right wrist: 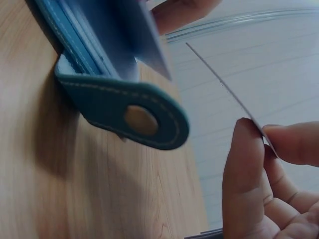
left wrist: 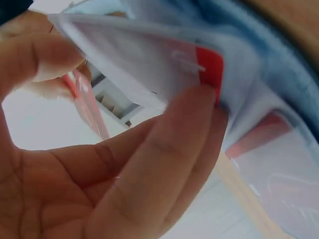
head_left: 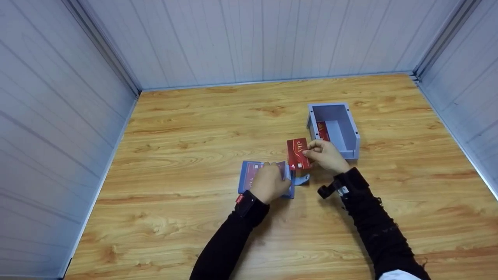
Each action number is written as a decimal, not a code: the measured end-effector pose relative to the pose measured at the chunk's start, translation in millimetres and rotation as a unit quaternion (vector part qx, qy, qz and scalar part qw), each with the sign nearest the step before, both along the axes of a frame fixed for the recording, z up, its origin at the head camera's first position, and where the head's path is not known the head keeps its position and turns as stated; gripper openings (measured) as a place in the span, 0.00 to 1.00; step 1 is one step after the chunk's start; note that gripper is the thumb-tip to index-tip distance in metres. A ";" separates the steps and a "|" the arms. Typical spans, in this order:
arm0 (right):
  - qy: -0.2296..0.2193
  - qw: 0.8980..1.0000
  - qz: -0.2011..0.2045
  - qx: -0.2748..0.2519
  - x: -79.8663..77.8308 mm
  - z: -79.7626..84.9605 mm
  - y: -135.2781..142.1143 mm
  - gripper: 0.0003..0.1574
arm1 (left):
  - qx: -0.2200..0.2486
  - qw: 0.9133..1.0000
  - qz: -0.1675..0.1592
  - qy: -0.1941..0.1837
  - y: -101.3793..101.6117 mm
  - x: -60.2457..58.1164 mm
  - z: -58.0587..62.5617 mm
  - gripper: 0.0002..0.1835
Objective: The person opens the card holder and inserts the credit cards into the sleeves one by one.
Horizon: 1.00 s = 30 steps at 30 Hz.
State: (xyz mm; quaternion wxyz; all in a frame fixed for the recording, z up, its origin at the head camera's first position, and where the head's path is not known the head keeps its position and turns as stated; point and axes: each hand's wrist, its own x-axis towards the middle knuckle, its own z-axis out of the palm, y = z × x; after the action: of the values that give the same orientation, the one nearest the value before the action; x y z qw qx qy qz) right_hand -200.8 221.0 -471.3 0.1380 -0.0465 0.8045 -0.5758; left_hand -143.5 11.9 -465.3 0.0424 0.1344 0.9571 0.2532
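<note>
red vip card [head_left: 297, 153] is held in the air by the right hand [head_left: 328, 156], between the blue card holder [head_left: 243, 178] and the grey plastic bin [head_left: 353, 120]. its edge is pinched by the thumb and the index finger; in the right wrist view the card is seen from the side, as a thin tilted line, apart from the holder. the other fingers are curled below it. the blue card holder is laid open on the wooden table [head_left: 175, 175], and its strap [right wrist: 99, 99], on which a metal snap button [right wrist: 141, 119] is fixed, is stretched out to the right. by the left hand [head_left: 270, 182], one clear pocket [left wrist: 129, 55] of the holder is held raised; the fingers are bent and pressed against this pocket, in which a card with a red corner [left wrist: 211, 69] is contained. whether it is pressed also by the thumb cannot be told well. another red card [head_left: 322, 130] is placed inside the bin, at its left side. both forearms are covered by black sleeves [head_left: 229, 241].
</note>
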 end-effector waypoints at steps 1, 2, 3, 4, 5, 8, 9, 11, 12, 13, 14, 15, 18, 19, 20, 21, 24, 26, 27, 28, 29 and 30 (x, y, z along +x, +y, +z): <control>0.000 1.000 -0.001 -0.001 0.0 -0.5 0.0 0.08 | 0.008 1.000 0.001 -0.011 -2.8 -0.8 1.2 0.16; -0.001 1.000 0.000 -0.006 0.1 -0.6 -0.3 0.09 | 0.017 1.000 0.004 -0.023 -5.6 -1.5 2.5 0.16; 0.000 1.000 0.000 -0.011 0.2 -0.6 -0.5 0.09 | 0.027 0.999 0.009 -0.037 -8.3 -2.2 3.7 0.15; 0.000 1.000 -0.001 -0.015 0.4 -0.8 -0.8 0.09 | 0.037 0.998 0.012 -0.044 -11.0 -3.1 4.3 0.15; 0.000 1.000 -0.001 -0.021 0.5 -0.9 -1.2 0.09 | 0.050 0.997 0.017 -0.051 -14.0 -4.0 4.9 0.16; 0.001 1.000 -0.001 -0.028 0.8 -1.0 -1.9 0.10 | 0.081 0.995 0.030 -0.057 -24.3 -6.9 6.4 0.17; 0.000 1.000 -0.003 -0.026 0.7 -1.2 -2.1 0.10 | 0.092 0.994 0.033 -0.053 -28.0 -8.1 6.6 0.17; -0.001 1.000 -0.005 -0.020 0.4 -1.2 -2.2 0.09 | 0.111 0.992 0.041 -0.048 -36.3 -10.3 6.5 0.16; -0.002 1.000 -0.006 -0.017 0.3 -1.1 -2.4 0.09 | 0.116 0.991 0.045 -0.046 -40.7 -11.3 6.3 0.13; -0.005 1.000 -0.007 -0.016 0.3 -0.9 -2.5 0.09 | 0.119 0.991 0.047 -0.043 -45.0 -12.4 5.8 0.12; -0.007 1.000 -0.008 -0.015 0.5 -0.5 -2.7 0.09 | 0.121 0.990 0.051 -0.042 -49.3 -13.2 5.3 0.10; -0.009 1.000 -0.009 -0.015 0.7 -0.1 -3.0 0.09 | 0.121 0.990 0.054 -0.039 -53.5 -14.0 4.7 0.09; -0.018 1.000 -0.011 -0.021 1.6 1.5 -3.9 0.09 | 0.121 0.990 0.064 -0.047 -64.7 -16.1 2.1 0.08; -0.020 0.999 -0.012 -0.022 2.0 2.2 -4.2 0.08 | 0.124 0.989 0.066 -0.051 -67.5 -16.9 0.9 0.08; -0.022 0.999 -0.012 -0.024 2.4 2.8 -4.7 0.08 | 0.128 0.988 0.069 -0.059 -70.0 -17.9 -0.4 0.08; -0.026 0.999 -0.014 -0.028 2.4 2.9 -5.3 0.08 | 0.134 0.986 0.072 -0.069 -72.1 -18.7 -1.7 0.07; -0.034 0.999 -0.015 -0.037 3.3 3.8 -7.7 0.08 | 0.156 0.980 0.077 -0.097 -76.7 -20.9 -6.5 0.05; -0.038 0.998 -0.012 -0.041 4.0 4.1 -9.5 0.09 | 0.172 0.975 0.080 -0.115 -79.3 -21.9 -9.1 0.04; -0.041 0.998 -0.011 -0.044 4.3 4.1 -10.4 0.09 | 0.179 0.973 0.082 -0.124 -80.4 -22.1 -10.1 0.05; -0.041 0.998 -0.008 -0.045 4.7 4.4 -11.2 0.10 | 0.185 0.971 0.082 -0.129 -81.4 -22.5 -11.3 0.06; -0.043 0.998 -0.007 -0.046 5.1 4.4 -12.0 0.11 | 0.191 0.969 0.081 -0.135 -82.4 -22.7 -12.3 0.08; -0.042 0.998 -0.004 -0.046 5.5 4.5 -12.6 0.12 | 0.195 0.968 0.081 -0.139 -83.2 -22.9 -12.9 0.09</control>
State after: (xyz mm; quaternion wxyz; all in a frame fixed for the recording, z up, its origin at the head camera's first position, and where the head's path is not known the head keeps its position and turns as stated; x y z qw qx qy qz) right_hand -195.4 208.4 -466.8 0.1674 -0.0251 0.7708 -0.6142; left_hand -166.4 -71.3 -478.2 0.1278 0.0259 0.8816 0.4537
